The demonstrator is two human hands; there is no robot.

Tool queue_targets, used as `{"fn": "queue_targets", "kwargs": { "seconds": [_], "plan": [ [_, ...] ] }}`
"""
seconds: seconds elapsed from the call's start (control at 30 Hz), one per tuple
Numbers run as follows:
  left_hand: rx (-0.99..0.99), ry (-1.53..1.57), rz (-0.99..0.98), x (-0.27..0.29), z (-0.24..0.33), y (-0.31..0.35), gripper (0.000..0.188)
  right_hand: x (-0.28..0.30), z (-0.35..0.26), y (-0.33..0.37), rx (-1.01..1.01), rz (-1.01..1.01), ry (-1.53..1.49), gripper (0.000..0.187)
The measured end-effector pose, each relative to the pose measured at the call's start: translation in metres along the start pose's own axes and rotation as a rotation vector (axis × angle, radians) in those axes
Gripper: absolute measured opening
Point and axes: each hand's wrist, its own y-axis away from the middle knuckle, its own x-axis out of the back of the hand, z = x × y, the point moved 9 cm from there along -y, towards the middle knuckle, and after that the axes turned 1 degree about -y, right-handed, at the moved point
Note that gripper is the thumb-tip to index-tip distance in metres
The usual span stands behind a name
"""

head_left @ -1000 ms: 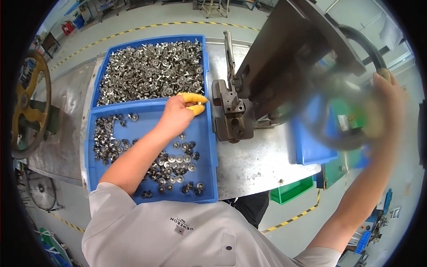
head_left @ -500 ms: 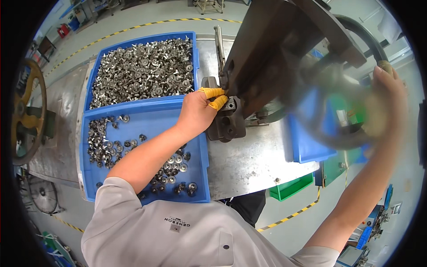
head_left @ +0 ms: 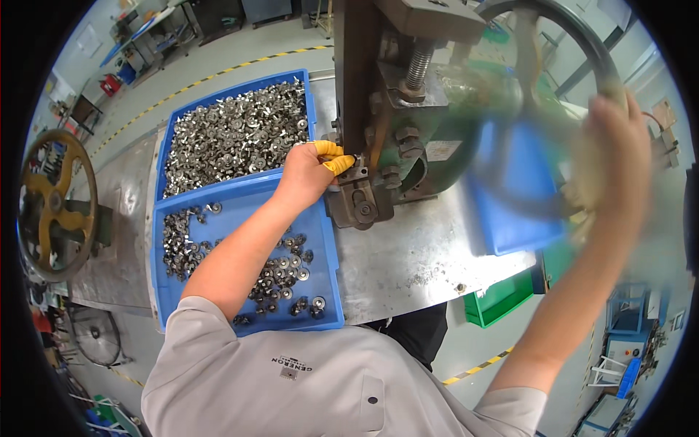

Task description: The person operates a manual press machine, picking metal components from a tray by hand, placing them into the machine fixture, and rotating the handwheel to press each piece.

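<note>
My left hand (head_left: 306, 173), with yellow covers on thumb and finger, reaches to the tooling of a green and dark metal hand press (head_left: 437, 95). Its fingertips are pinched together beside the die block (head_left: 362, 200); a small dark bit shows at their tips, too little to name. At the right, my right hand (head_left: 619, 138) is closed around the rim of the press's large handwheel (head_left: 571, 28). Hand and lower wheel are smeared by motion.
Left of the press, one blue tray (head_left: 312, 109) is heaped with small metal parts; a nearer blue tray (head_left: 333, 291) holds looser clusters. Right are a blue bin (head_left: 520, 197) and a lower green bin (head_left: 506, 300). Another handwheel (head_left: 54, 200) stands far left.
My view has shifted, so the press appears more upright and its spring and green body show. My left hand stays at the die; my right hand remains on the blurred, moving wheel.
</note>
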Motion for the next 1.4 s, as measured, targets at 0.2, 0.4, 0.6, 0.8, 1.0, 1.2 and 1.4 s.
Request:
{"fn": "queue_targets", "kwargs": {
  "seconds": [0.2, 0.4, 0.6, 0.8, 1.0, 1.2, 1.4],
  "plan": [
    [-0.027, 0.002, -0.037, -0.001, -0.001, 0.000, 0.008, 0.005, 0.110, 0.092, 0.255, 0.350, -0.150, 0.033],
    [-0.073, -0.231, 0.288, 0.071, 0.017, 0.008, 0.016, 0.014, 0.081, 0.053, -0.069, 0.179, -0.197, 0.038],
    [0.114, -0.522, -0.053, 0.089, -0.037, 0.057, 0.019, 0.012, 0.041, 0.014, -0.029, -0.014, -0.038, 0.048],
    [0.007, -0.782, -0.147, 0.082, -0.052, 0.087, 0.012, -0.001, 0.019, -0.020, -0.091, -0.147, -0.038, 0.048],
    [0.226, -0.337, 0.040, 0.101, -0.057, 0.080, 0.013, -0.026, -0.017, -0.028, -0.082, -0.148, 0.056, 0.041],
    [0.248, 0.327, 0.124, 0.107, -0.084, 0.082, 0.019, -0.031, -0.009, -0.061, -0.148, -0.296, 0.045, 0.017],
    [0.201, 0.393, 0.142, 0.088, -0.058, 0.068, 0.020, -0.026, -0.001, -0.068, -0.168, -0.357, 0.034, 0.018]
  ]
}}
